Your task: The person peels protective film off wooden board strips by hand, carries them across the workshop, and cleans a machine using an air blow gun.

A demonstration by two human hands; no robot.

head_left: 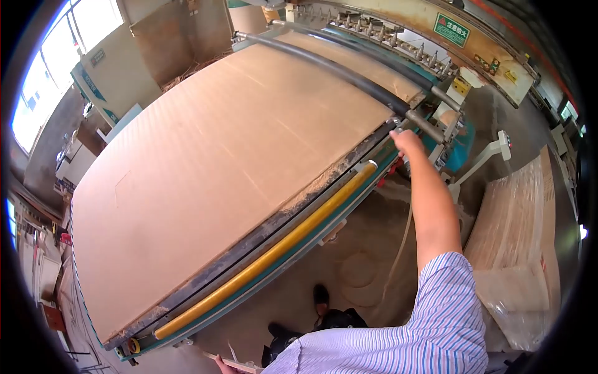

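Observation:
My right hand [408, 143] is stretched out to the far right corner of a big machine bed. Its fingers are closed at the bed's edge beside a small metallic part, and what they grip is too small to make out. Under them lies the dusty dark rail along the board's near side. A large tan board [237, 137] covers the bed. At the bottom edge of the view, my left hand [225, 365] is partly visible, closed around a thin pale strip [242, 364]. My body hides the rest of that strip.
A yellow tube [268, 249] runs along the bed's near side. Dark rollers [330, 70] cross its far end, before a row of spindles [380, 34]. Right of me stand a control arm [486, 159] and a plastic-wrapped stack [514, 243]. A thin hose [398, 255] hangs to the floor.

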